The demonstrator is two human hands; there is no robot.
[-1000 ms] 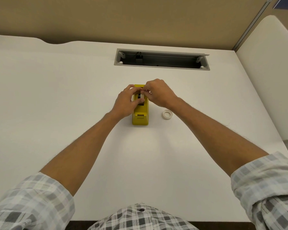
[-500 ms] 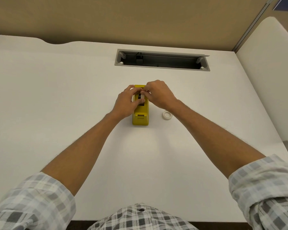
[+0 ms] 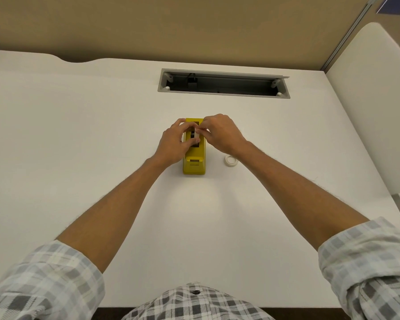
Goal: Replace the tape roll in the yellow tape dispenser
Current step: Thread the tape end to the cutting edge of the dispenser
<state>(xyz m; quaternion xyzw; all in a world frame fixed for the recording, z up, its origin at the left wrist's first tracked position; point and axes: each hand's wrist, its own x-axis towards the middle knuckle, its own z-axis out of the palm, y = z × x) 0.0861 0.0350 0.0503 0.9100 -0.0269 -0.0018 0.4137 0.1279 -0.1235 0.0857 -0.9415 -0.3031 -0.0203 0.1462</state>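
The yellow tape dispenser (image 3: 194, 165) stands on the white desk (image 3: 79, 135), its cutter end toward me. Over its open well, my left hand (image 3: 174, 144) and my right hand (image 3: 221, 133) together pinch a white tape roll (image 3: 196, 135) with a black core, held upright at the slot. My fingers hide most of the roll and the well. A second small white tape roll (image 3: 231, 160) lies flat on the desk just right of the dispenser, under my right wrist.
A grey cable tray opening (image 3: 222, 86) is cut into the desk beyond the dispenser. A tan partition wall (image 3: 194, 26) stands behind the desk, and a white chair back (image 3: 374, 107) rises at the right.
Both hands stay at the dispenser's well with only slight finger shifts on the roll. The view has shifted a little; nothing else moved.
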